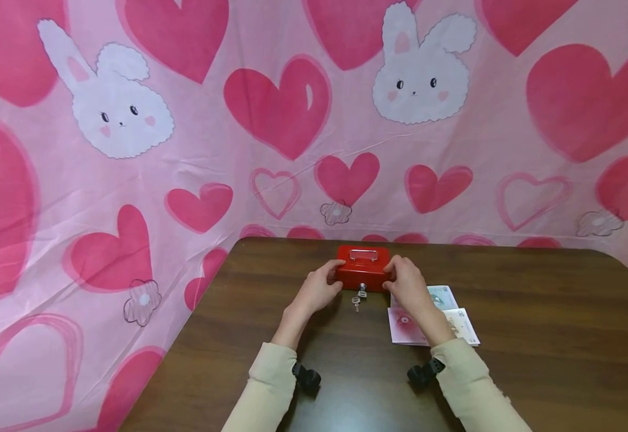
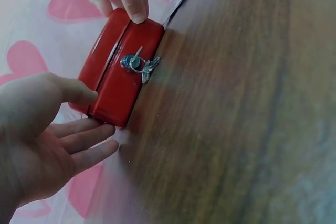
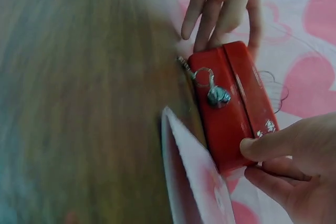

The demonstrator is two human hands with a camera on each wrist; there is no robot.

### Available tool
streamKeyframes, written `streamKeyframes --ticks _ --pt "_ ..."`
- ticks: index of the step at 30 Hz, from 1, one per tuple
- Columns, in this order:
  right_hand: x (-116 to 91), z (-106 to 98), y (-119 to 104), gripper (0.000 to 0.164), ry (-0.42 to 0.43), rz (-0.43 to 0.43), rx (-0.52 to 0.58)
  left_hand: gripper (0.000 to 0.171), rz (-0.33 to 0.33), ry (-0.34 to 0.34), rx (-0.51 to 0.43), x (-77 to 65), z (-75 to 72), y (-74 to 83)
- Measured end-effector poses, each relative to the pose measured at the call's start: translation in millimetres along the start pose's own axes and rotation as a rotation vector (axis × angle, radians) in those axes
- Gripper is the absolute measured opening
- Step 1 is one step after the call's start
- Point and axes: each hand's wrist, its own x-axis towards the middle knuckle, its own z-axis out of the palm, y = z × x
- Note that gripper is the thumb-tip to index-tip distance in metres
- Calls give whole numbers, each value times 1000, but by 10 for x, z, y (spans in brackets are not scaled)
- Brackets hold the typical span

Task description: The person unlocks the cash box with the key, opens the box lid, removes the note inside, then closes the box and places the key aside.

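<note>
A small red metal cash box [image 1: 364,276] stands closed near the far edge of the table, its folding handle [image 1: 364,255] lying on the lid. A key [image 2: 137,53] sits in the front lock, and another key [image 1: 356,302] dangles from it on a ring. My left hand [image 1: 315,293] holds the left end of the box, with the thumb against its edge and the other fingers along the side. At the opposite end my right hand [image 1: 408,287] grips the corner, the thumb [image 3: 253,149] pressed on the front. The box's back is hidden.
Stacks of play-money notes, pink [image 1: 403,327], cream [image 1: 462,327] and bluish [image 1: 443,296], lie under and beside the right forearm. The brown wooden table [image 1: 535,336] ends in front of a pink heart-and-rabbit cloth [image 1: 357,138]. A black wrist camera [image 1: 307,379] is strapped to each wrist.
</note>
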Motion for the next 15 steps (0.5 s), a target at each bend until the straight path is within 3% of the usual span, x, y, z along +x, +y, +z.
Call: streamKeyframes --ticks 15 --pt "-82 5 -79 28 69 -149 -183 57 -22 -70 17 -48 -17 28"
